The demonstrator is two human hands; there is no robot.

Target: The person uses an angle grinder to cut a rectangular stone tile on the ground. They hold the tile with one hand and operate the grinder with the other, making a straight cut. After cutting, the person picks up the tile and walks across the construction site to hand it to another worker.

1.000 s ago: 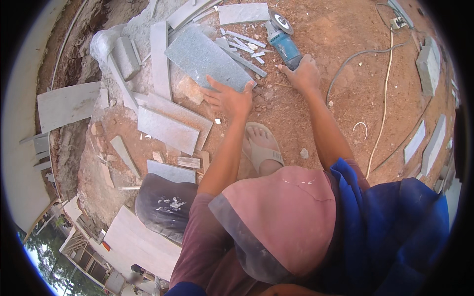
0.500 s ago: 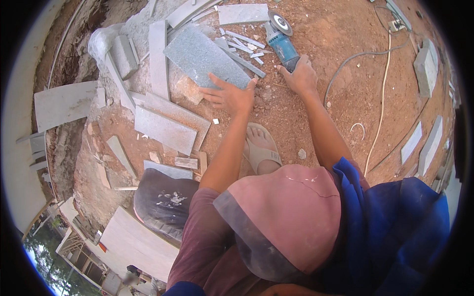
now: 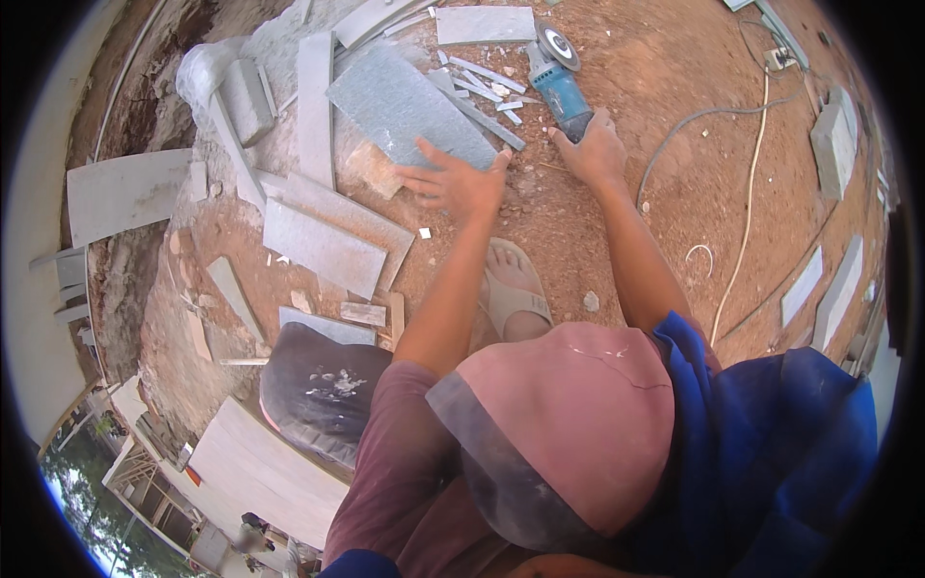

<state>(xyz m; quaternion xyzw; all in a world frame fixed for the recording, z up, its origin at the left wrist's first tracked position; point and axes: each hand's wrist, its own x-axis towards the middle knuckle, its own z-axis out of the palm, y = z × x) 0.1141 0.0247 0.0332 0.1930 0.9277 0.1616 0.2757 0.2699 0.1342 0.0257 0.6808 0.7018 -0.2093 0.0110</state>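
Note:
A rectangular grey stone slab point(image 3: 400, 101) lies among cut pieces, ahead and slightly left of my foot. At its near edge is my left hand point(image 3: 461, 185), open, with fingers spread left and the thumb out to the right. The fingertips overlap the slab's edge; whether they press on it I cannot tell. My right hand point(image 3: 594, 152) is closed around the rear end of a teal angle grinder point(image 3: 559, 94). Its round disc point(image 3: 558, 46) points away from me, and I cannot tell whether it spins. Thin offcut strips point(image 3: 482, 77) lie between slab and grinder.
Several flat stone pieces point(image 3: 323, 246) are on the reddish dirt at left. A sandalled foot point(image 3: 515, 289) is close below my hands. A grey cable point(image 3: 674, 135) and white cord point(image 3: 752, 193) run across the right side. Thick stone blocks point(image 3: 834, 144) stand at far right.
The view has shifted a little, moving most things slightly right. The slab's far edge appears marginally higher and its surface darker. Both hands keep their places, the right still on the angle grinder.

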